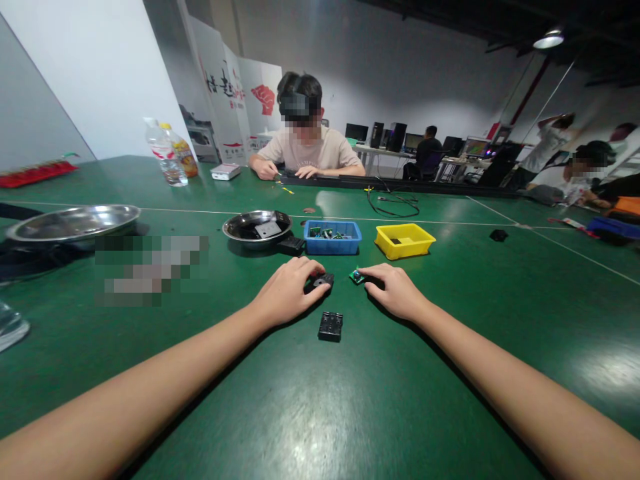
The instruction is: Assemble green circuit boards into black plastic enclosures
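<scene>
My left hand (286, 292) rests on the green table with its thumb and fingers closed around a black plastic housing (324, 283). Across a small gap, my right hand (395, 290) has a little green circuit board (357, 277) at its index fingertip and thumb. The board looks pinched at its right edge, close to the tabletop. Nearer to me, between my forearms, lies a second black plastic piece (331, 327), squarish and untouched. Just beyond my hands stands a blue bin (333, 246) of small green boards. Right of it is a yellow bin (406, 249) with something dark inside.
A metal bowl (240, 237) holding black parts sits left of the blue bin. Farther left are a large steel pan (75, 223) and bottles (167, 157). Black cable (395, 205) lies beyond the bins. Another person (307, 147) works across the table.
</scene>
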`<state>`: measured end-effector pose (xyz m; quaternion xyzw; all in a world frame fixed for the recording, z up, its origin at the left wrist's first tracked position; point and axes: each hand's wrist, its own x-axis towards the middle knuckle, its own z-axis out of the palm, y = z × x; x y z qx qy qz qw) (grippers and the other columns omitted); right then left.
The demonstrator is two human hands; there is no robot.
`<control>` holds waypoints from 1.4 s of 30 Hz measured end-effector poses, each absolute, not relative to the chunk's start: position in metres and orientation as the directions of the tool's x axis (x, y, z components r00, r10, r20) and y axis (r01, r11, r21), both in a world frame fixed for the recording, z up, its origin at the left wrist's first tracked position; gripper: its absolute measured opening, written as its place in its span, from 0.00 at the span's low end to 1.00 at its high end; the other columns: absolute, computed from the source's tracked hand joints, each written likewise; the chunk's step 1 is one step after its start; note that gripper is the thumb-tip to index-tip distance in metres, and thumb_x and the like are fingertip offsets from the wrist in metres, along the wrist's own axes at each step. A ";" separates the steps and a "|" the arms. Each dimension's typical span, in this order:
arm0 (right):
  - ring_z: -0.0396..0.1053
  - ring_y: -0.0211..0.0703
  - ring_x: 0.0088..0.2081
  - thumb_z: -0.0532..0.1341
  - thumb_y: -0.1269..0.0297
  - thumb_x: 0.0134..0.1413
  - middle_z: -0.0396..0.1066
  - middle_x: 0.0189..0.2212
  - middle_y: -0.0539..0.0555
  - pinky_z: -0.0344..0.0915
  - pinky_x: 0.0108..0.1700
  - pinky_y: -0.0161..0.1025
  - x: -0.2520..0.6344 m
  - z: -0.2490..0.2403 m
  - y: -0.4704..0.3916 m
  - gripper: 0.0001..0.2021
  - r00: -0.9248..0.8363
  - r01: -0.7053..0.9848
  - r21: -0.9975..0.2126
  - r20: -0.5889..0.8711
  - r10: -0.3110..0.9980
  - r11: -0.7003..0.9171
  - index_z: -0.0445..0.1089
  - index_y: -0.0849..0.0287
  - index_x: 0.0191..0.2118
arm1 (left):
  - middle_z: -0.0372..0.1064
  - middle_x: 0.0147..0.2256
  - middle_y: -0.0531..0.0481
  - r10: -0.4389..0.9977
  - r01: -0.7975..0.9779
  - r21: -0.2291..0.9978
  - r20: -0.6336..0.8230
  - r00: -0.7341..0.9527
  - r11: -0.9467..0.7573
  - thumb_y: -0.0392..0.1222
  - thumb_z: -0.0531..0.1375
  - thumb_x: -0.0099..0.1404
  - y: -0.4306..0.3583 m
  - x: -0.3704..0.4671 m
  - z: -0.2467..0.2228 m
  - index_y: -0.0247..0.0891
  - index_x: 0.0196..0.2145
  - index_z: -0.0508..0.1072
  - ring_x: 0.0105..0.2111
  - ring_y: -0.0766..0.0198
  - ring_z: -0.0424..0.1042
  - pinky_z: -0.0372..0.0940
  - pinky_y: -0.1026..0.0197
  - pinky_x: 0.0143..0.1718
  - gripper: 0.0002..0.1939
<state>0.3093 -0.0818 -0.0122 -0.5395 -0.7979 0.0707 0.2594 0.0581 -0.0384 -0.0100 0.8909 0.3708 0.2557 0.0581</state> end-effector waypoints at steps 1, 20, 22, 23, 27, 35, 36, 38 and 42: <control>0.73 0.50 0.51 0.59 0.71 0.58 0.77 0.49 0.59 0.66 0.56 0.49 0.309 -0.012 -0.082 0.16 -0.283 0.828 -0.388 0.335 0.899 0.405 0.76 0.59 0.51 | 0.72 0.39 0.45 0.689 0.630 0.293 0.413 0.595 -0.720 0.53 0.56 0.67 -0.038 0.058 -0.010 0.38 0.41 0.72 0.41 0.54 0.70 0.66 0.51 0.44 0.16; 0.66 0.51 0.54 0.59 0.69 0.59 0.72 0.52 0.61 0.62 0.59 0.52 0.313 -0.018 -0.082 0.23 -0.333 0.818 -0.357 0.346 0.877 0.451 0.66 0.60 0.61 | 0.69 0.51 0.33 0.863 0.897 0.146 0.374 0.341 -0.418 0.45 0.55 0.65 -0.036 0.057 -0.011 0.30 0.54 0.70 0.52 0.41 0.67 0.65 0.41 0.52 0.23; 0.67 0.50 0.54 0.60 0.69 0.59 0.72 0.52 0.60 0.63 0.59 0.52 0.313 -0.016 -0.083 0.24 -0.366 0.787 -0.357 0.387 0.846 0.503 0.65 0.59 0.61 | 0.70 0.51 0.33 0.876 0.901 0.147 0.340 0.342 -0.408 0.45 0.54 0.66 -0.037 0.058 -0.010 0.29 0.55 0.69 0.52 0.41 0.68 0.65 0.41 0.52 0.23; 0.67 0.50 0.54 0.60 0.70 0.59 0.71 0.52 0.60 0.63 0.59 0.52 0.312 -0.015 -0.084 0.24 -0.389 0.766 -0.355 0.406 0.827 0.535 0.65 0.58 0.62 | 0.70 0.51 0.34 0.876 0.895 0.157 0.331 0.352 -0.418 0.44 0.54 0.66 -0.036 0.058 -0.010 0.30 0.54 0.70 0.51 0.42 0.68 0.65 0.42 0.52 0.22; 0.67 0.49 0.54 0.59 0.70 0.59 0.72 0.52 0.61 0.64 0.58 0.50 0.309 -0.013 -0.087 0.20 -0.471 0.709 -0.329 0.436 0.767 0.623 0.70 0.59 0.57 | 0.73 0.47 0.38 0.849 0.840 0.220 0.325 0.417 -0.497 0.41 0.53 0.66 -0.034 0.058 -0.011 0.32 0.46 0.74 0.48 0.46 0.71 0.67 0.46 0.52 0.16; 0.71 0.50 0.49 0.60 0.72 0.57 0.77 0.47 0.60 0.66 0.54 0.50 0.311 -0.017 -0.082 0.16 -0.352 0.793 -0.362 0.383 0.854 0.489 0.74 0.61 0.52 | 0.73 0.44 0.39 0.811 0.772 0.292 0.373 0.452 -0.565 0.43 0.53 0.66 -0.030 0.056 -0.017 0.34 0.46 0.72 0.47 0.48 0.72 0.67 0.47 0.52 0.15; 0.71 0.50 0.49 0.61 0.72 0.57 0.77 0.47 0.61 0.66 0.54 0.50 0.311 -0.018 -0.081 0.16 -0.340 0.805 -0.356 0.380 0.860 0.475 0.74 0.61 0.51 | 0.74 0.44 0.39 0.812 0.769 0.302 0.375 0.447 -0.563 0.43 0.52 0.67 -0.030 0.056 -0.017 0.34 0.46 0.72 0.47 0.48 0.72 0.67 0.47 0.52 0.16; 0.71 0.50 0.49 0.61 0.73 0.56 0.76 0.47 0.61 0.65 0.55 0.50 0.312 -0.018 -0.080 0.15 -0.333 0.818 -0.342 0.372 0.866 0.462 0.74 0.62 0.49 | 0.74 0.45 0.39 0.821 0.768 0.324 0.374 0.432 -0.552 0.43 0.51 0.68 -0.031 0.057 -0.017 0.35 0.47 0.71 0.47 0.48 0.73 0.67 0.47 0.51 0.16; 0.70 0.50 0.48 0.61 0.72 0.56 0.76 0.47 0.61 0.65 0.55 0.50 0.312 -0.019 -0.079 0.14 -0.334 0.824 -0.333 0.368 0.868 0.459 0.74 0.62 0.49 | 0.75 0.45 0.39 0.840 0.754 0.391 0.370 0.396 -0.528 0.44 0.48 0.70 -0.032 0.058 -0.013 0.35 0.50 0.68 0.46 0.50 0.75 0.68 0.49 0.49 0.17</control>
